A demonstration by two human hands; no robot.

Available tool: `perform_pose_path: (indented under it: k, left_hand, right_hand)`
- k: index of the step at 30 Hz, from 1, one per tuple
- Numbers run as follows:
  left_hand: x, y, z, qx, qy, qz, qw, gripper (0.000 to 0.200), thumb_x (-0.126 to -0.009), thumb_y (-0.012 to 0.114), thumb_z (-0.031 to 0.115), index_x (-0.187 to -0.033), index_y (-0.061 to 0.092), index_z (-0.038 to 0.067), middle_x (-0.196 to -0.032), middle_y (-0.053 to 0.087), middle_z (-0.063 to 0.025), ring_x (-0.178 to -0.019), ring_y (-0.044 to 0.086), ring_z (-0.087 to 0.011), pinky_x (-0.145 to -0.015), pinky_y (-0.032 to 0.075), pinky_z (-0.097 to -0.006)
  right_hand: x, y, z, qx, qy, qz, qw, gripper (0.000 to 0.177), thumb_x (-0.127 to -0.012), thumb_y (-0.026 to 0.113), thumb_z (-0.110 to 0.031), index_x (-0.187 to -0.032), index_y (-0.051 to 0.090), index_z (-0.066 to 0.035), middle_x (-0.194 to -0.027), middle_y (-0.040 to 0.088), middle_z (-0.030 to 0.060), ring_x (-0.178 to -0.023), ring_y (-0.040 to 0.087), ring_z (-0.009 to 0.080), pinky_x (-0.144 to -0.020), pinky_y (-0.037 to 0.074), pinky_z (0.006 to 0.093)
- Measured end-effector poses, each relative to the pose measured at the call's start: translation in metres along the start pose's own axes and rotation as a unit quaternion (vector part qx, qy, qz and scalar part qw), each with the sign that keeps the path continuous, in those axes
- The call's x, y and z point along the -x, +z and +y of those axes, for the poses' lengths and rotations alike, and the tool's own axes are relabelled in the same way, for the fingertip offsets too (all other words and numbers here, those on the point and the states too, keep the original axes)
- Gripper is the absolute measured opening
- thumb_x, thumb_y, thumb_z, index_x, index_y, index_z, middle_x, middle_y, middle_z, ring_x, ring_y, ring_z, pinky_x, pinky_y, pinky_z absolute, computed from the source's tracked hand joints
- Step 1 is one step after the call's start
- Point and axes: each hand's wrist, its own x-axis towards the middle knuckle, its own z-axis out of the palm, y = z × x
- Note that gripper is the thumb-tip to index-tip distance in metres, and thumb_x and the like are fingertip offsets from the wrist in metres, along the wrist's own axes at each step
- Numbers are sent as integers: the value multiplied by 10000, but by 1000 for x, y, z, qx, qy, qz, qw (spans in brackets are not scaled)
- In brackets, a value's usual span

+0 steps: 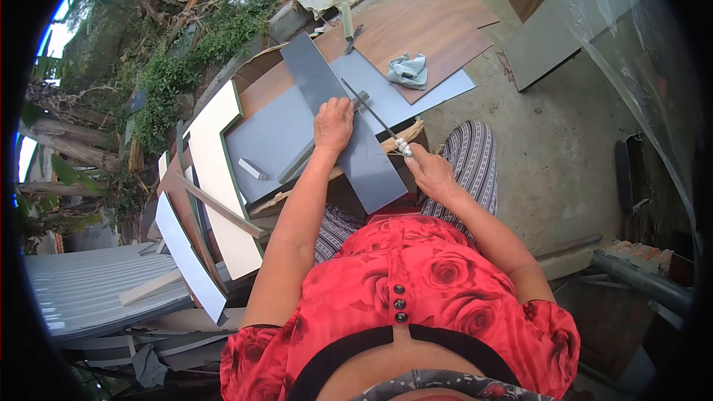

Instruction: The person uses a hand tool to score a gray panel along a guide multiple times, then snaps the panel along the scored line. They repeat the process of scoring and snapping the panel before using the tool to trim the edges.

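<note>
My left hand [333, 125] is closed, pressing down on a narrow grey strip [298, 160] that runs slantwise across a long dark grey board [371, 171]. The strip's short end shows just past my knuckles. My right hand [434, 175] grips a long thin blade [373, 111] by its handle, which is wrapped in whitish material. The blade points up and left, crossing over the board close to the strip's end. Beneath lie a larger blue-grey panel [256, 134] and wood-grain panels [423, 22].
A crumpled pale-blue cloth [408, 71] lies on the wood-grain panel. A small whitish block [252, 169] rests on the blue-grey panel. Cream board offcuts [215, 171] lean at left beside corrugated sheeting [96, 282]. Clear plastic sheeting [609, 22] hangs at the right.
</note>
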Motion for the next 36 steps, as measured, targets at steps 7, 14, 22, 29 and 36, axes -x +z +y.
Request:
perform_pose_path:
  k: [7, 14, 22, 29, 36]
  left_hand:
    - [-13, -4, -11, 40, 11, -51, 998, 116, -884, 532, 221, -890, 554, 107, -838, 519, -96, -783, 543, -323, -681, 447, -446]
    - [-14, 2, -10, -19, -22, -61, 998, 113, -876, 531, 226, -887, 566, 119, -863, 542, -77, -851, 525, -305, -717, 426, -439]
    - [-12, 12, -2, -34, -108, -55, 992, 158, -869, 513, 263, -915, 563, 120, -911, 549, -61, -922, 514, -269, -780, 390, -436]
    - [-12, 15, 2, -36, -90, -14, 995, 165, -862, 499, 266, -838, 538, 108, -848, 539, -83, -846, 545, -297, -718, 435, -451]
    - [-14, 17, 1, -45, -88, 0, 995, 142, -831, 520, 248, -809, 550, 111, -817, 541, -79, -793, 554, -297, -681, 450, -448]
  right_hand:
    - [-7, -4, -7, -6, 8, 12, 1000, 236, -895, 485, -249, -1038, 480, -61, -700, 598, 240, -704, 581, 442, -640, 423, 543]
    - [-16, 2, -1, -23, -9, 13, 1000, 242, -894, 487, -246, -1045, 490, -58, -696, 591, 246, -697, 580, 440, -637, 420, 538]
    - [-18, 5, -8, 13, -19, 17, 1000, 205, -899, 485, -241, -981, 479, -52, -662, 587, 218, -674, 584, 424, -615, 421, 531]
    - [-17, 6, -8, 26, -27, 14, 999, 188, -899, 490, -229, -984, 475, -62, -667, 590, 217, -678, 582, 425, -607, 423, 529]
    - [17, -1, -2, 34, -17, 16, 999, 180, -899, 490, -207, -1008, 457, -67, -753, 609, 210, -711, 587, 419, -608, 436, 517]
